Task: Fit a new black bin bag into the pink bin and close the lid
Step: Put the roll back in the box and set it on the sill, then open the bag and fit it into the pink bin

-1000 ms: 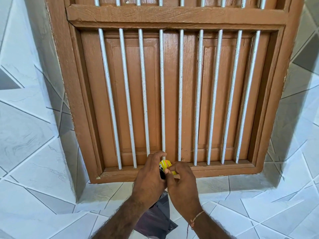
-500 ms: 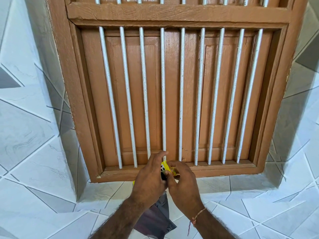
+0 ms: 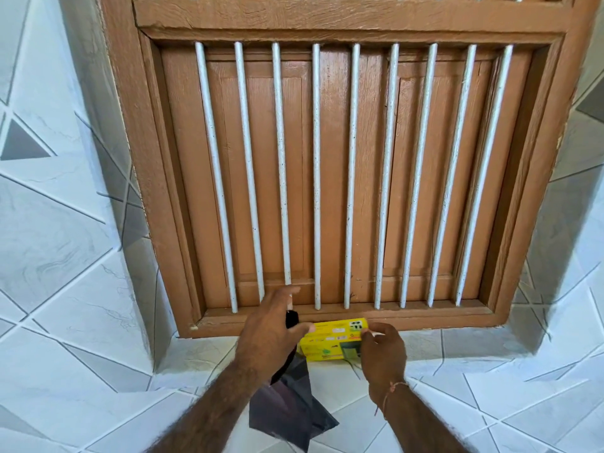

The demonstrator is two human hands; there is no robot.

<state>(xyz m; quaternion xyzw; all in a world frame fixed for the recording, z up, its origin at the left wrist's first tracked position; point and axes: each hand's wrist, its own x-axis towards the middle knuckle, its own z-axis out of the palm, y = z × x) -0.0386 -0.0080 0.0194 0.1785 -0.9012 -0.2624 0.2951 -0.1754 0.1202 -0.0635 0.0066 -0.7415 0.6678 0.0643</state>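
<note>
2 hands at sill, left hand (image 3: pixel 273 325) gripping black bin bag (image 3: pixel 291 403), right hand (image 3: pixel 382 349) pinching yellow box (image 3: pixel 330 340)

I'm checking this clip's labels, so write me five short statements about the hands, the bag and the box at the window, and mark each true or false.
1. The left hand holds a black bin bag that hangs down below it. True.
2. The yellow box lies on the floor. False: it lies on the tiled ledge at the foot of the window frame.
3. The right hand pinches the right end of the yellow box. True.
4. The pink bin stands beside the box. False: no bin is in view.
5. The white bars run sideways across the window. False: they run upright in front of closed wooden shutters.
</note>
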